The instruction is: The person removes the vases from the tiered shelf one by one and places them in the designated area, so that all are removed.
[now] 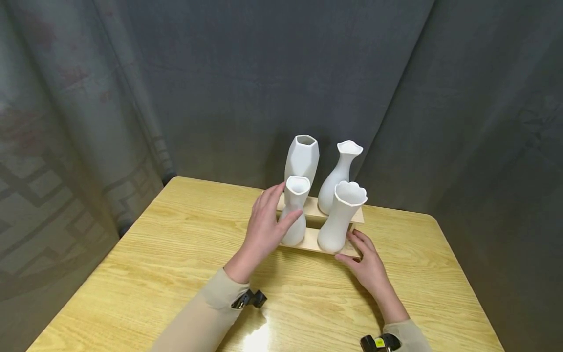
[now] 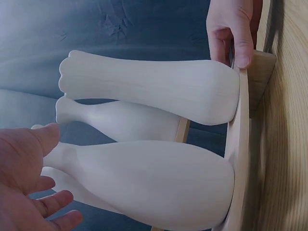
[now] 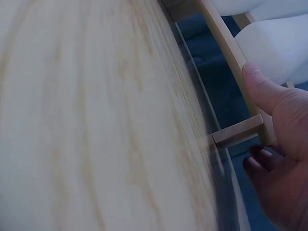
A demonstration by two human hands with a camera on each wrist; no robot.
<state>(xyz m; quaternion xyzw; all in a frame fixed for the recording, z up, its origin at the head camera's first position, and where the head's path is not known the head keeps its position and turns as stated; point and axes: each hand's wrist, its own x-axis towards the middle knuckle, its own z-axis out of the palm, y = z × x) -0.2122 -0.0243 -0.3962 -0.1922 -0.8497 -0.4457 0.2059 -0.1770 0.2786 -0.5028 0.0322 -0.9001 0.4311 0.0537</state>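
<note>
A two-tier wooden stand holds white vases on both steps. On the lower step are a narrow-necked vase at left and a scallop-rimmed vase at right. Behind them stand a faceted vase and a slender vase with a flared rim. My left hand is spread beside the front left vase, its thumb across the neck in the left wrist view and its fingers loosely extended. With the thumb on the lower step's front edge, my right hand grips the stand's right end.
The stand sits toward the back of a wood-grain table. Dark grey curtains hang right behind it and along both sides. A small black camera is strapped to the left wrist, and another to the right.
</note>
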